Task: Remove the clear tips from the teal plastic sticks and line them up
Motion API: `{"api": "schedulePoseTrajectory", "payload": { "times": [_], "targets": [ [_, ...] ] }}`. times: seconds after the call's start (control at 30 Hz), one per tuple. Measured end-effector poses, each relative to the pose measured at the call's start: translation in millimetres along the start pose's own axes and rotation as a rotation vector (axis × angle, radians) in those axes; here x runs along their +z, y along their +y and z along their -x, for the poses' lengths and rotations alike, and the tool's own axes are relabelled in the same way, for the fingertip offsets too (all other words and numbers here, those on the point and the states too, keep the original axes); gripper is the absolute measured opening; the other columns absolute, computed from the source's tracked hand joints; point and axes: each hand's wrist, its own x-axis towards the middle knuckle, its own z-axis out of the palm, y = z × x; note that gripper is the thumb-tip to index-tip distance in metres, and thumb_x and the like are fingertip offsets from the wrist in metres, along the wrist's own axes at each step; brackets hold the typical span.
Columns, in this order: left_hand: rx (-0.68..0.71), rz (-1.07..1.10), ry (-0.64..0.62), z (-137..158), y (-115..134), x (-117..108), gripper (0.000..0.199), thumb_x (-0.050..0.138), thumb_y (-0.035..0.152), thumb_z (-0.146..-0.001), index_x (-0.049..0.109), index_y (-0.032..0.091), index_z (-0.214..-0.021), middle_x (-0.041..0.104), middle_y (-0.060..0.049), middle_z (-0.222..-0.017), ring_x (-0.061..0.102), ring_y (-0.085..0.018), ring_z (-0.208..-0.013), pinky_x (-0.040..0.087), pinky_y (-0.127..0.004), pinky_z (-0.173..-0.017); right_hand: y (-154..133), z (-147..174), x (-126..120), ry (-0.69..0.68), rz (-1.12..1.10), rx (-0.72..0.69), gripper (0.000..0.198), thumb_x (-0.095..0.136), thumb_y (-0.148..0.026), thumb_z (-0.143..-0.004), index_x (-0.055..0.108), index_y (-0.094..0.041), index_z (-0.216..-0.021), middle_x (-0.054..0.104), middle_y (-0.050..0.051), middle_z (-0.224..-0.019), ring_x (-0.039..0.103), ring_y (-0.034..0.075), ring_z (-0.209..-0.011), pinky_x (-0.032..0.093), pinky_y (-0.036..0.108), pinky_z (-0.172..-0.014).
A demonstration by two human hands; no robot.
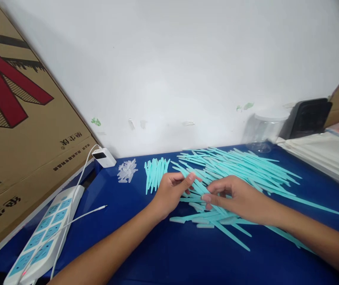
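My left hand [171, 192] pinches a slim teal eyebrow razor [199, 187] between thumb and fingers. Closed on the lower part of the same razor is my right hand [239, 198], just to the right; its fingertips partly hide the razor. Beneath and behind both hands spreads a large loose pile of teal eyebrow razors [240, 168], some with pale covers over the blade end. Left of my left hand, a smaller group of razors [156, 172] lies side by side. A little heap of clear plastic caps [127, 171] sits farther left.
On the blue table [145, 241], a white power strip [44, 233] with cables lies at left, near a small white device [104, 157]. A large cardboard box [38, 130] stands at left. A clear jar [266, 130] and a black object [310, 116] stand at back right.
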Motion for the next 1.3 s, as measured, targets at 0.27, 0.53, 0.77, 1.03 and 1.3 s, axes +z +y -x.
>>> {"api": "schedulePoseTrajectory", "payload": {
  "times": [0.27, 0.53, 0.77, 1.03, 1.3],
  "targets": [
    [-0.049, -0.219, 0.156, -40, -2, -82, 0.054, 0.061, 0.068, -0.088, 0.065, 0.016, -0.074, 0.066, -0.004, -0.074, 0.052, -0.012, -0.057, 0.040, -0.025, -0.055, 10, -4, -4, 0.152, 0.114, 0.053, 0.045, 0.056, -0.059, -0.098, 0.081, -0.023, -0.092, 0.078, 0.007, -0.097, 0.058, 0.017, -0.065, 0.042, 0.031, -0.057],
    [-0.049, -0.863, 0.383, -59, -26, -135, 0.050, 0.049, 0.058, -0.093, 0.067, 0.017, -0.070, 0.046, 0.003, -0.051, 0.042, -0.014, -0.049, 0.026, -0.027, -0.053, 9, -3, -7, 0.127, 0.111, 0.050, 0.038, 0.057, -0.055, -0.098, 0.078, -0.023, -0.090, 0.078, 0.007, -0.092, 0.062, 0.020, -0.071, 0.043, 0.030, -0.056],
    [-0.044, -1.128, 0.515, -57, -25, -132, 0.047, 0.055, 0.061, -0.091, 0.071, 0.020, -0.078, 0.069, -0.008, -0.070, 0.063, -0.025, -0.069, 0.038, -0.031, -0.065, 10, -3, -8, 0.124, 0.123, 0.036, 0.040, 0.055, -0.054, -0.099, 0.077, -0.023, -0.087, 0.077, 0.006, -0.092, 0.058, 0.019, -0.067, 0.042, 0.032, -0.058],
    [-0.316, -1.575, 0.467, -48, -6, -142, 0.064, 0.035, 0.062, -0.099, 0.075, 0.012, -0.102, 0.075, -0.025, -0.102, 0.071, -0.043, -0.101, 0.052, -0.047, -0.082, 19, -3, -11, 0.186, 0.394, -0.022, 0.038, 0.061, -0.058, -0.096, 0.077, -0.025, -0.100, 0.069, 0.007, -0.090, 0.058, 0.021, -0.072, 0.043, 0.033, -0.064],
    [-0.483, -1.578, 0.313, -42, 0, -134, 0.071, 0.033, 0.064, -0.098, 0.074, 0.008, -0.113, 0.073, -0.030, -0.115, 0.070, -0.045, -0.110, 0.053, -0.050, -0.087, 26, -6, -5, 0.083, 0.461, -0.021, 0.034, 0.065, -0.057, -0.094, 0.073, -0.025, -0.090, 0.065, 0.006, -0.094, 0.058, 0.021, -0.075, 0.041, 0.032, -0.063]
  ]
}}
